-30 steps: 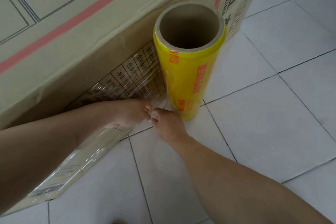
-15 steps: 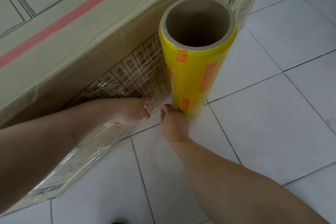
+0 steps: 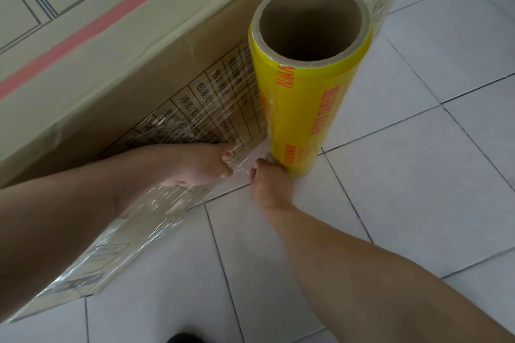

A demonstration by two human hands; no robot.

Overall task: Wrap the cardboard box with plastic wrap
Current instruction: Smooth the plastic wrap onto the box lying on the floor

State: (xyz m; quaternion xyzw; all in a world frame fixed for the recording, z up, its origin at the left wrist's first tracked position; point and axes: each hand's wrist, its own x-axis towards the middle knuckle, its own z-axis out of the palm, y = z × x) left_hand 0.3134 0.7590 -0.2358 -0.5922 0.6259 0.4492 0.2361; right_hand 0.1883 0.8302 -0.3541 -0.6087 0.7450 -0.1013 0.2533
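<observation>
Cardboard box [image 3: 117, 44]: brown, large, standing on the floor; a pink tape stripe runs across its top and a black printed table marks the near side.
Plastic wrap [image 3: 211, 120]: clear, wrinkled film clinging to the box's near side, stretched from the roll along the lower edge towards the near left corner.
Roll [image 3: 303, 108]: yellow with red print and a hollow cardboard core, upright on the floor just beside the box's near side, towards its right end.
Left hand [image 3: 200, 164]: low against the box's side, fingers curled and pinching the film close to the roll.
Right hand [image 3: 271, 184]: at the foot of the roll, fingers curled and pinching the film where it leaves the roll; the two hands are near each other with a short span of film between them.
Floor [image 3: 418, 175]: pale square tiles with dark grout lines.
</observation>
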